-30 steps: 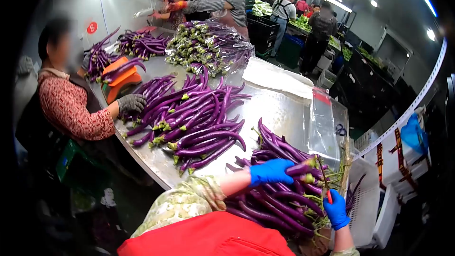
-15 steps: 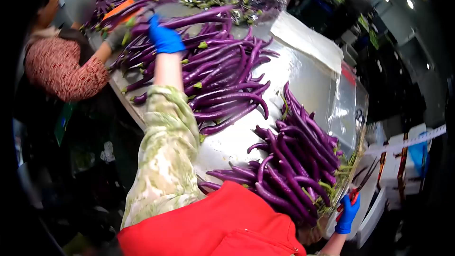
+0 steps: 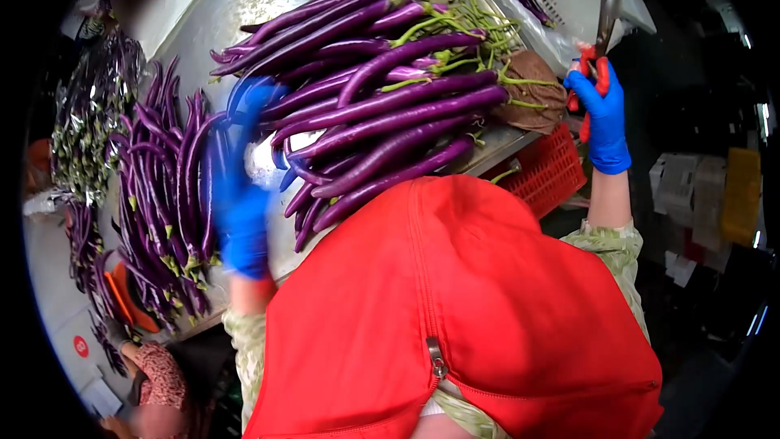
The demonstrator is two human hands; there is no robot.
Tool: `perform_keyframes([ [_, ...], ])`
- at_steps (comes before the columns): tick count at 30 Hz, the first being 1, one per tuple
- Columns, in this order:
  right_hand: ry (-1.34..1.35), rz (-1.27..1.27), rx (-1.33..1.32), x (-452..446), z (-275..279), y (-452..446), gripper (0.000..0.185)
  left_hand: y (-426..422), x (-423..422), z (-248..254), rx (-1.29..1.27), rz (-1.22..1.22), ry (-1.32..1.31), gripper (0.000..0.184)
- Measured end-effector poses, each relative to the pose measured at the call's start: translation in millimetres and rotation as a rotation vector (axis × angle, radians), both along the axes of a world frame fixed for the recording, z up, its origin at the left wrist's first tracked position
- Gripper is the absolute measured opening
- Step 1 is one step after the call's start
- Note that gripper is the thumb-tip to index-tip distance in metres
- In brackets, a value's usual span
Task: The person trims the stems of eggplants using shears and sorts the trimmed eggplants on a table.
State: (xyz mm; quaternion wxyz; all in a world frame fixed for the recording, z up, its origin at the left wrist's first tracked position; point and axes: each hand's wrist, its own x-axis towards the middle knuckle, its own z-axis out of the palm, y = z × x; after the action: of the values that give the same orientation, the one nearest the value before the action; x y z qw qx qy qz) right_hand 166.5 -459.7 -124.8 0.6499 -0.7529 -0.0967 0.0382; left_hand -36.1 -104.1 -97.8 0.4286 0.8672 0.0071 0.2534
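Note:
My right hand (image 3: 605, 122), in a blue glove, is closed around the red handles of a pair of scissors (image 3: 604, 20), whose blades point up and away from me. Long purple eggplants (image 3: 398, 118) lie heaped in front of my red apron, their green stems (image 3: 487, 28) toward the right. At the left ends of this heap is my left hand (image 3: 244, 171), also gloved in blue. Motion smears its fingers, so whether they touch or hold an eggplant is unclear. A second heap of eggplants (image 3: 158, 187) lies just left of that hand.
Both heaps rest on a metal table (image 3: 244, 12). A brown cloth (image 3: 532, 93) sits by the right edge, above a red plastic crate (image 3: 540, 171). Far left are an orange object (image 3: 130, 301) and plastic-bagged produce (image 3: 85, 142). Another person's patterned sleeve (image 3: 162, 374) is at lower left.
The view has swung toward the right-hand heap. My left hand has come back from the far heap, by the other person, to the near one. The scissors remain in my right hand.

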Motion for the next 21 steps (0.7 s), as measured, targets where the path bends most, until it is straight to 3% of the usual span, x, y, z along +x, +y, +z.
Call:
perform_keyframes([
  [1,0.014,-0.018,0.015,-5,-8,-8,0.041,-38,7,-13,-0.024,-0.123,0.194,0.072],
  [3,0.043,-0.053,0.049,-15,-25,-20,0.041,-85,37,-58,0.444,-0.254,0.186,0.076],
  [6,0.09,-0.053,0.128,-28,-40,-31,0.038,-115,54,-87,0.935,-0.168,0.271,0.078],
  [8,0.106,-0.102,0.12,-37,-52,-36,0.036,-120,60,-90,1.022,-0.176,0.35,0.079],
  [11,0.214,-0.13,0.212,-46,-70,-41,0.037,-118,63,-84,0.807,-0.275,0.621,0.075],
  [14,0.264,-0.152,0.302,-51,-86,-41,0.037,-113,48,-121,1.3,-0.182,0.262,0.071],
  [19,0.319,-0.133,0.358,-55,-98,-32,0.039,-112,45,-126,1.166,-0.203,0.246,0.066],
  [21,0.336,-0.121,0.363,-54,-100,-31,0.04,-113,41,-123,1.204,-0.2,0.353,0.068],
])
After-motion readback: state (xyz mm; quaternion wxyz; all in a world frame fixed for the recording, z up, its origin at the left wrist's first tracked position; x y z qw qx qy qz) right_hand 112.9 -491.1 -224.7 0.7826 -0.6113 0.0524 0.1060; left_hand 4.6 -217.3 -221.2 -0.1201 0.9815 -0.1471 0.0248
